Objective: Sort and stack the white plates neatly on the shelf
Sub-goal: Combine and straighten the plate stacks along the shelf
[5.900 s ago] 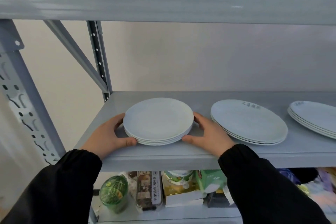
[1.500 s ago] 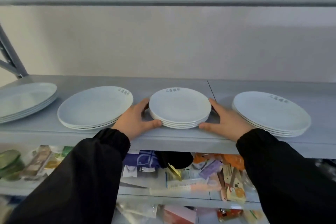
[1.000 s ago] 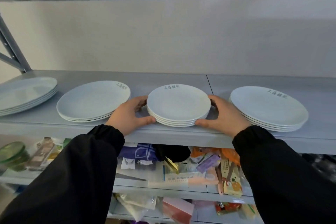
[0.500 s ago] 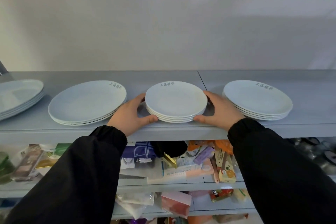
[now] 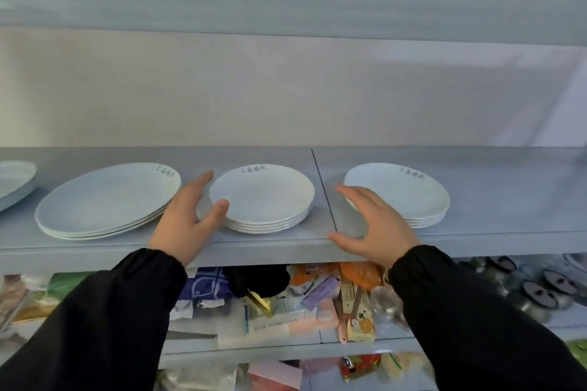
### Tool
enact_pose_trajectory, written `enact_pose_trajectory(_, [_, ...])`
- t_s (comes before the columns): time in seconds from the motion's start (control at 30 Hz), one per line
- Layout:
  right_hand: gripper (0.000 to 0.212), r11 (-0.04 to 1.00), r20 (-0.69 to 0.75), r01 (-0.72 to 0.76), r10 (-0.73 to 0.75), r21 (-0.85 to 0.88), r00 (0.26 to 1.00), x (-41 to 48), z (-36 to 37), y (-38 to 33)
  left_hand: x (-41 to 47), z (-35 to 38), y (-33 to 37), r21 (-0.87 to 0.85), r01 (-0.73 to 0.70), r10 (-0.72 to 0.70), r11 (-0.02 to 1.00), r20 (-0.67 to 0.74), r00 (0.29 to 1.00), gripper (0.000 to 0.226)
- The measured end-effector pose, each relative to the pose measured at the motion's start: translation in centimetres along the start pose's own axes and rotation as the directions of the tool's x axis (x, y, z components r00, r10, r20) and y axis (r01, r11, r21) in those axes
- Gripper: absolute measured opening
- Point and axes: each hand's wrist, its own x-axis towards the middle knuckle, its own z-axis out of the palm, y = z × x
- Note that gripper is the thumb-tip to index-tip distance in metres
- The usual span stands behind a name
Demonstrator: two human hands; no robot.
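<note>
A stack of small white plates (image 5: 262, 198) sits in the middle of the grey shelf (image 5: 273, 246). My left hand (image 5: 187, 222) is beside its left edge, fingers straight, thumb touching the stack's rim. My right hand (image 5: 370, 225) hovers to the right of the stack, apart from it, fingers spread and holding nothing. It partly hides the left side of another stack of white plates (image 5: 403, 192). A stack of larger plates (image 5: 106, 200) lies to the left, and a further stack (image 5: 14, 181) shows at the far left edge.
The upper shelf (image 5: 286, 3) hangs low overhead and carries boxes and packets. Below, a crowded lower shelf (image 5: 286, 305) holds packets, bottles and jars. Bare shelf surface (image 5: 514, 197) stretches to the right of the plates. A seam (image 5: 322, 187) divides the shelf boards.
Both hands have let go of the small stack. My right hand has pulled away to the right, and my left has opened beside the stack. The view has tilted upward.
</note>
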Motion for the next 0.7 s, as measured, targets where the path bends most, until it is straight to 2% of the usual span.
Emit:
enact_pose_trajectory(0.17, [0.078,0.997,-0.145,-0.063,0.070,0.052,0.987,-1.3,-5.5,7.0,-0.7,6.1,7.4,0.008,-0.115,0.114,0.993,0.022,0.993,0.064])
enact_pose_trajectory(0.33, [0.084,0.997,-0.026,-0.071,0.072,0.022,0.997,-2.2,-8.9,13.4,-1.1,12.4,13.1,0.080,-0.238,0.234,0.968,0.057,0.971,0.068])
enact_pose_trajectory(0.5, [0.118,0.973,0.158,-0.196,0.176,0.121,0.972,-2.9,-10.2,17.8,-0.8,17.7,15.0,0.077,-0.094,0.075,0.993,0.227,0.971,0.083])
enact_pose_trajectory(0.53, [0.118,0.968,0.178,-0.213,0.188,0.134,0.966,-3.0,-10.2,18.3,-0.4,18.3,15.1,0.083,-0.065,0.041,0.994,0.255,0.966,0.085])
enact_pose_trajectory(0.63, [0.095,0.971,0.201,-0.184,0.152,0.151,0.968,-2.7,-9.6,18.9,0.9,19.1,15.4,0.088,-0.005,-0.022,0.996,0.309,0.951,0.088])
enact_pose_trajectory(0.7, [0.089,0.970,0.212,-0.166,0.128,0.177,0.969,-2.6,-9.4,19.0,1.3,19.4,15.3,0.077,0.014,-0.037,0.997,0.308,0.951,0.086])
